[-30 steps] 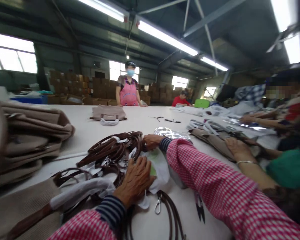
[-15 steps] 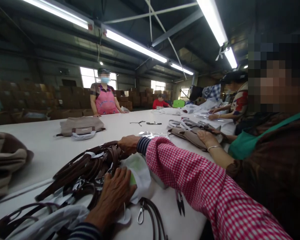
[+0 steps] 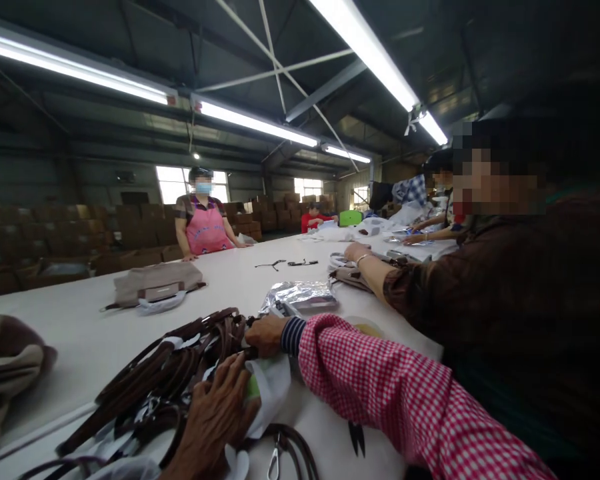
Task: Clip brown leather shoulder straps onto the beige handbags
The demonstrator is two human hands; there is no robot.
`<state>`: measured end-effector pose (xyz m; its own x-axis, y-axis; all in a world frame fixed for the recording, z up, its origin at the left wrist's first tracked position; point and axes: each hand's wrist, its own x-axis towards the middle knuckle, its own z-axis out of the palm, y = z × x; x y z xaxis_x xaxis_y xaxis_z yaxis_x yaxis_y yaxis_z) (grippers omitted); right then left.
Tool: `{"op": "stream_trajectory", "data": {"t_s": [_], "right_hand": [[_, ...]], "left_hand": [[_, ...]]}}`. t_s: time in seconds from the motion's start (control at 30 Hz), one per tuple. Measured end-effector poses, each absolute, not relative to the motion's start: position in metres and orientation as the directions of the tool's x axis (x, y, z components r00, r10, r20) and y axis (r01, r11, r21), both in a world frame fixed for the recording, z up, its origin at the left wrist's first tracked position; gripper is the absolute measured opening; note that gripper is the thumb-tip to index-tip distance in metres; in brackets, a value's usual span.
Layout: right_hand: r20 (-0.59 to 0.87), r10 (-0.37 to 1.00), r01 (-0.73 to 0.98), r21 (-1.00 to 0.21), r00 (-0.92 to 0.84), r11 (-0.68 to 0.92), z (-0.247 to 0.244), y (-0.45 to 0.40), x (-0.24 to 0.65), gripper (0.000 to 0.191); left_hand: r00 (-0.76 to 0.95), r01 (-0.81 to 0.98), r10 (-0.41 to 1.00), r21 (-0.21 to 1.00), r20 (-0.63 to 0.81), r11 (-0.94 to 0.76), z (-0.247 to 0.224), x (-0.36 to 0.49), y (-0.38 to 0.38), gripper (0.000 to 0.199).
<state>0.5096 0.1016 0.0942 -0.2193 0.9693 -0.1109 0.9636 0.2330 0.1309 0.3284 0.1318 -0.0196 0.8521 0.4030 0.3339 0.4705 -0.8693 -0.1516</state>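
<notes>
A pile of dark brown straps (image 3: 165, 373) with metal clips and white wrapping lies on the white table in front of me. My right hand (image 3: 267, 335), in a dark striped cuff and pink checked sleeve, is closed at the pile's far right end, around strap ends. Lower down, my left hand (image 3: 215, 410) lies over the pile's right side, its fingers stretched out and its thumb by a white wrap (image 3: 271, 393) with a green patch. Beside that wrap, near the front edge, a loose strap (image 3: 297, 447) curves with a metal snap hook (image 3: 274, 461).
A shiny clear plastic packet (image 3: 300, 295) lies beyond my right hand. Dark snips (image 3: 357, 438) lie under my right sleeve. A beige bag (image 3: 155, 283) is farther back, another bag (image 3: 10, 380) at left. On the right, a co-worker's arm (image 3: 380, 267) reaches over a bag; other people stand around the table.
My view has tilted up a little. The co-worker's arm on the right has reached farther forward, uncovering more of the plastic packet. Both my hands stay at the strap pile.
</notes>
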Motion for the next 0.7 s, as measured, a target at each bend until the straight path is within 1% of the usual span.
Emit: {"op": "stream_trajectory", "data": {"t_s": [0.13, 0.2, 0.23, 0.27, 0.3, 0.33, 0.4, 0.43, 0.5, 0.57, 0.6, 0.67, 0.7], "right_hand": [[-0.019, 0.967, 0.964, 0.080, -0.254, 0.255, 0.117, 0.086, 0.510, 0.024], [0.043, 0.966, 0.965, 0.067, -0.255, 0.252, 0.127, 0.070, 0.507, 0.025], [0.079, 0.961, 0.964, 0.038, -0.265, 0.263, 0.130, 0.059, 0.504, 0.025], [0.112, 0.952, 0.957, -0.018, -0.284, 0.288, 0.131, 0.047, 0.500, 0.023], [0.144, 0.939, 0.936, -0.118, -0.313, 0.331, 0.130, 0.033, 0.496, 0.021], [0.169, 0.924, 0.891, -0.252, -0.343, 0.377, 0.127, 0.018, 0.491, 0.020], [0.163, 0.904, 0.727, -0.546, -0.396, 0.417, 0.114, -0.011, 0.483, 0.023], [0.147, 0.901, 0.632, -0.667, -0.408, 0.395, 0.106, -0.025, 0.480, 0.025], [0.085, 0.907, 0.451, -0.846, -0.413, 0.285, 0.088, -0.047, 0.477, 0.029], [0.007, 0.915, 0.290, -0.948, -0.403, 0.134, 0.070, -0.062, 0.478, 0.036], [-0.032, 0.917, 0.222, -0.973, -0.399, 0.063, 0.063, -0.067, 0.479, 0.040], [-0.088, 0.920, 0.142, -0.989, -0.383, -0.036, 0.052, -0.076, 0.484, 0.043], [-0.112, 0.923, 0.141, -0.988, -0.368, -0.063, 0.048, -0.081, 0.486, 0.044]], "left_hand": [[0.876, 0.434, 0.357, -0.206, 0.325, -0.877, -0.032, 0.327, 0.142, 0.042], [0.875, 0.431, 0.347, -0.217, 0.336, -0.876, -0.031, 0.325, 0.140, 0.043], [0.870, 0.441, 0.356, -0.214, 0.342, -0.872, -0.029, 0.324, 0.138, 0.042], [0.861, 0.455, 0.370, -0.205, 0.350, -0.866, -0.027, 0.323, 0.134, 0.041], [0.856, 0.460, 0.376, -0.191, 0.354, -0.867, -0.023, 0.322, 0.131, 0.041], [0.856, 0.455, 0.376, -0.168, 0.355, -0.875, -0.019, 0.320, 0.128, 0.040], [0.859, 0.426, 0.373, -0.086, 0.350, -0.901, -0.009, 0.317, 0.124, 0.041], [0.863, 0.408, 0.376, -0.023, 0.338, -0.913, -0.003, 0.315, 0.123, 0.042], [0.863, 0.380, 0.400, 0.124, 0.310, -0.917, 0.013, 0.311, 0.123, 0.040], [0.864, 0.344, 0.403, 0.232, 0.302, -0.910, 0.034, 0.304, 0.122, 0.037], [0.869, 0.321, 0.390, 0.253, 0.304, -0.913, 0.046, 0.300, 0.121, 0.035], [0.882, 0.289, 0.354, 0.235, 0.311, -0.928, 0.068, 0.289, 0.117, 0.032], [0.892, 0.280, 0.333, 0.204, 0.306, -0.938, 0.076, 0.280, 0.115, 0.031]]}}
